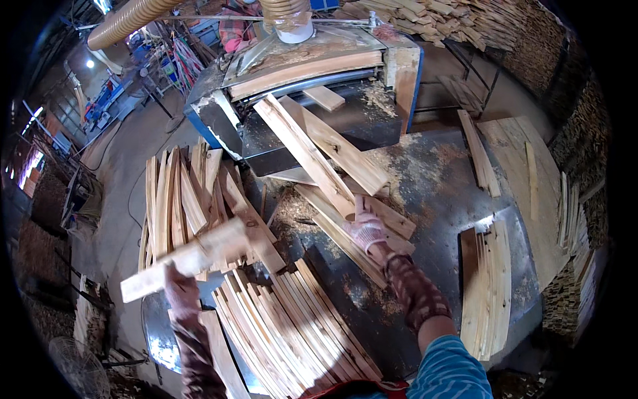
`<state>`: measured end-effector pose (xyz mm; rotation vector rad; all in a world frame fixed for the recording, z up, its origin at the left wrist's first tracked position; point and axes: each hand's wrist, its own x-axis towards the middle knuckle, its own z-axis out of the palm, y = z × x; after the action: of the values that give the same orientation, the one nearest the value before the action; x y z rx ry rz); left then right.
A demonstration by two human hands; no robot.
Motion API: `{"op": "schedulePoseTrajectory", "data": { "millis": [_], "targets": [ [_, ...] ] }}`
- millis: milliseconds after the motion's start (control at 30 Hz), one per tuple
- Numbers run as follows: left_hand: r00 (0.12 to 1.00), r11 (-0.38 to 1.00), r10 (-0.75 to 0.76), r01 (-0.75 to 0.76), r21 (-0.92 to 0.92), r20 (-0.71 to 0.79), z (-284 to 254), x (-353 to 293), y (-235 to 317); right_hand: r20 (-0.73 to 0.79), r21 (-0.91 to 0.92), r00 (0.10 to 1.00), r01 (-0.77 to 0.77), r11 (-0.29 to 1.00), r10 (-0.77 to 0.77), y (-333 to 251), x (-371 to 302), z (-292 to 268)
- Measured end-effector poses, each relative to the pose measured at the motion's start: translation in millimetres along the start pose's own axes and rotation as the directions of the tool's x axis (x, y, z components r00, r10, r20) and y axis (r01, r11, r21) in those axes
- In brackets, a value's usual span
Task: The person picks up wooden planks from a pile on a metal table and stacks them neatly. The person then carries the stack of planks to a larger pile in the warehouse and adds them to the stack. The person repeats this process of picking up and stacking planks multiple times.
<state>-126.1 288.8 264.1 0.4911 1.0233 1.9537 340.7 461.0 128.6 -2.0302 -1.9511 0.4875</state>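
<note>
My left hand, in a light glove, grips a short wooden board and holds it up slantwise over the left stacks. The board's far end is smeared by motion. My gloved right hand is at the near end of a long wooden board, one finger stretched along it. That board slants up to the bed of a planer. Beside it lies another wide board, also reaching onto the bed, and a small wooden piece sits near the roller. Several boards lie under and around my right hand.
A row of boards on edge stands close in front of me. More boards are piled at the left. A small stack lies on the metal table at the right. Sawdust is scattered about. A ribbed hose hangs overhead.
</note>
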Motion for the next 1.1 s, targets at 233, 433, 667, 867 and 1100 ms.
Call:
{"op": "schedulePoseTrajectory", "data": {
  "millis": [233,433,667,867,1100],
  "targets": [
    [0.967,0.978,0.073,-0.118,0.174,0.242,93,85,-12,0.082,0.079,0.997,-0.004,0.997,-0.002,-4,14,-8],
    [0.722,0.719,-0.659,0.523,0.458,0.210,107,-77,-177,0.466,0.757,0.858,-0.262,0.598,-0.215,-17,-102,-32],
    [0.656,0.647,-0.746,0.671,0.361,0.117,117,-198,-250,0.481,0.812,0.873,-0.410,0.416,-0.079,32,-222,-15],
    [0.419,0.550,-0.804,0.255,0.795,0.421,85,-319,-297,0.150,0.576,0.978,-0.208,0.791,0.148,45,-227,-46],
    [0.549,0.718,-0.682,0.379,0.584,0.483,219,-145,-244,-0.085,0.192,0.856,-0.488,0.852,0.510,239,-317,-60]
  ]
}}
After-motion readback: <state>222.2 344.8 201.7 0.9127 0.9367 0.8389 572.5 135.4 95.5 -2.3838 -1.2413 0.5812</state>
